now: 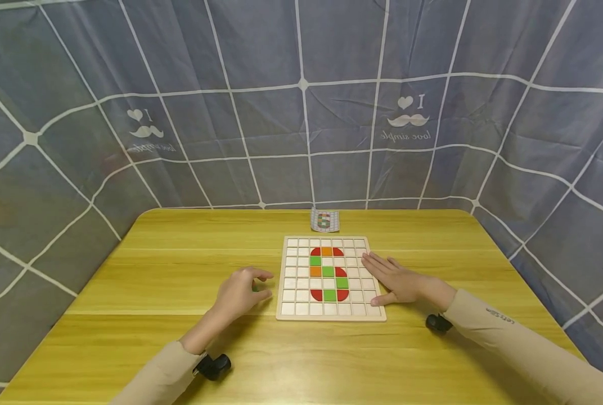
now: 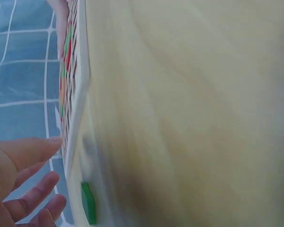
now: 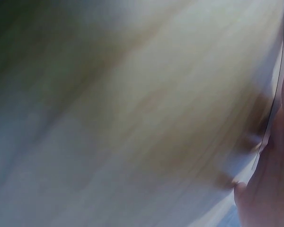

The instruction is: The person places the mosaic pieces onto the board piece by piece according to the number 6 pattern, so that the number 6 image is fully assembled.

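A square wooden grid board (image 1: 280, 304) lies on the table. Red, orange and green tiles in its cells form an S shape, with red quarter-round pieces at the curves. My left hand (image 1: 238, 291) hovers just off the board's left edge, thumb and fingers apart with nothing between them. Under it a green tile (image 2: 88, 203) lies on the table beside the board; in the head view the hand mostly hides this tile. My right hand (image 1: 397, 280) rests on the board's right edge, its fingers straight over the outer cells and its thumb near the front right corner.
Behind the board stands a small card (image 1: 325, 220) printed with a similar S pattern on a grid. The wooden table (image 1: 180, 270) meets a grey-blue curtain (image 1: 261, 124) with white lines at its back and sides. Both wrists carry a black camera.
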{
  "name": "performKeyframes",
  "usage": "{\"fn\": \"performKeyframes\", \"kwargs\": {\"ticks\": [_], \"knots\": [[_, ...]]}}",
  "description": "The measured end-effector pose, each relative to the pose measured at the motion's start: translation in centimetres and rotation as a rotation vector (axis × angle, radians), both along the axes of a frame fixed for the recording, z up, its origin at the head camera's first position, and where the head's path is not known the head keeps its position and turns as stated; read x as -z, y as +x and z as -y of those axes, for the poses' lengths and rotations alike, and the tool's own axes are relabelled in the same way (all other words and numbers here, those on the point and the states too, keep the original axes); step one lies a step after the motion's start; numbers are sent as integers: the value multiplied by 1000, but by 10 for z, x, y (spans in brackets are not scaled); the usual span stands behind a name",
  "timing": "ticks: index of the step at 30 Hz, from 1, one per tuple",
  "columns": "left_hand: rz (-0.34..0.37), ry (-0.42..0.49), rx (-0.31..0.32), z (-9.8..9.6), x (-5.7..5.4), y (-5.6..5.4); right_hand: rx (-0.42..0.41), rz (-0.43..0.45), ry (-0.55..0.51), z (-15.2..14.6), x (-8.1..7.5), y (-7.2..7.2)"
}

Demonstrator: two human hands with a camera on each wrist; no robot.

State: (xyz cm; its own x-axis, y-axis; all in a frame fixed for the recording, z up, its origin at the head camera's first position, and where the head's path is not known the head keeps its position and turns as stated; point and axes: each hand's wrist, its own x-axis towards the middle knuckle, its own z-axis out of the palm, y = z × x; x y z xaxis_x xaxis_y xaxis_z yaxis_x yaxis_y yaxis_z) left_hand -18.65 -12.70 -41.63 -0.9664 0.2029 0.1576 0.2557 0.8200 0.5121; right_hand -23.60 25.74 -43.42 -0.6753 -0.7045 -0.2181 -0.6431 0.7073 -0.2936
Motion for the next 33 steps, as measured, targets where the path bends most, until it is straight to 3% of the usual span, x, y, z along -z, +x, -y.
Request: {"fn": "performKeyframes", "kwargs": {"ticks": [5,14,33], "knots": [[-16,-25,-10,15,2,3,0,-6,-6,-1,-2,1],[22,-41,-59,35,1,3,9,10,-2,2,-7,4],[70,-32,-92,43,9,-2,-4,-5,-7,2,-3,3]]}}
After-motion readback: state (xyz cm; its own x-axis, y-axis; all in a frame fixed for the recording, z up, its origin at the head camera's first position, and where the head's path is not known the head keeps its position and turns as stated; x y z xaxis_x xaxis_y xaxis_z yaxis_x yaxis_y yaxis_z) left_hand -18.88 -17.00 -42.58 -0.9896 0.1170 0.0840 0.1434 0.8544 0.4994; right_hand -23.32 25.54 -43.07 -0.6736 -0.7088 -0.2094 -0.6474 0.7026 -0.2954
